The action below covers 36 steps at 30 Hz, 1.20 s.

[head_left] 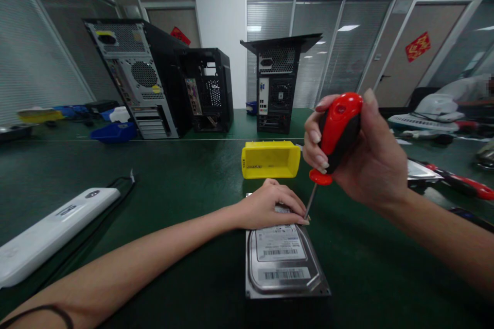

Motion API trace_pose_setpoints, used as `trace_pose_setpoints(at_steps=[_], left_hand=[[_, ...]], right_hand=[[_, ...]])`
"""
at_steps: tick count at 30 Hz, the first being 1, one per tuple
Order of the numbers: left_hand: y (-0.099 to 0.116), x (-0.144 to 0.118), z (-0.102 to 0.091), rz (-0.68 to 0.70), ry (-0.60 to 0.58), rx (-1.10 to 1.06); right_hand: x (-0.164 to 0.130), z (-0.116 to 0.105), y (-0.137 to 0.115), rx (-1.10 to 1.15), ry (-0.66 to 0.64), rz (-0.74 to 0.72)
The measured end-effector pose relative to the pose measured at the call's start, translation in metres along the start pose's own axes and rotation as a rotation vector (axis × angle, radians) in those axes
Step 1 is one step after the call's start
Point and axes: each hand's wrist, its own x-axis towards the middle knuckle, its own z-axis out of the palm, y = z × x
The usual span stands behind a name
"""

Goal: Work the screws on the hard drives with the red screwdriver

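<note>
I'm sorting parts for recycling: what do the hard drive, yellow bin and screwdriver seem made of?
Hard drive: likely metal, from its silvery sheen.
Yellow bin: probably smooth plastic, from its even colour and slight gloss.
Screwdriver: glossy red handle, likely plastic; duller black grip, perhaps rubber; grey shaft, probably metal.

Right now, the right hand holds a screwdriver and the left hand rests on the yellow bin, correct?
Not quite: the head view shows the left hand resting on the hard drive, not the yellow bin. The right hand does hold a screwdriver.
</note>
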Motion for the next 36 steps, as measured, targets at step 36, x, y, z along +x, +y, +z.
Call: trace_pose_setpoints(at_steps=[36], left_hand=[[0.01,0.0,-0.007,-0.033,-0.153,0.084]], right_hand=[[-0.001,-0.001,-0.004,-0.056,0.028,-0.015]])
